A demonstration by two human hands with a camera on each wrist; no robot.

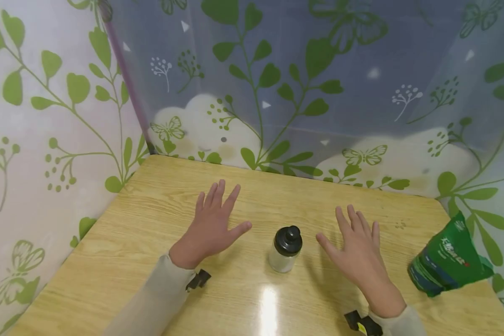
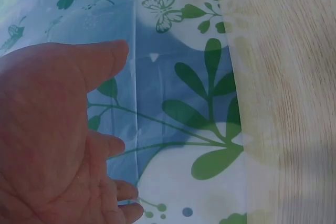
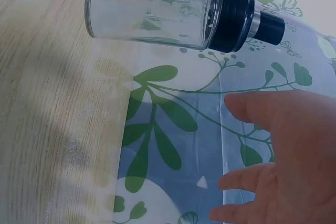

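Glass bottle with a black cap stands upright on the wooden table, between the person's two hands and touching neither. The left hand is spread, fingers straight and fanned, its thumb pointing toward the bottle; the right hand is spread likewise on the other side, its thumb turned inward. Neither pinches anything, and whether any fingertip brushes the tabletop cannot be told. With the hands placed about evenly, handling would probably go best if one steadied the clear body low down while the other took the cap by its wide collar rather than the narrow knob on top. Smooth glass is likely to slip, so a full wrap of the fingers should be surer than fingertips alone, and a level approach less apt to tip it. How full it is cannot be judged. The green pouch sits beyond the right hand, well apart from the bottle, so it should not hinder either reach.
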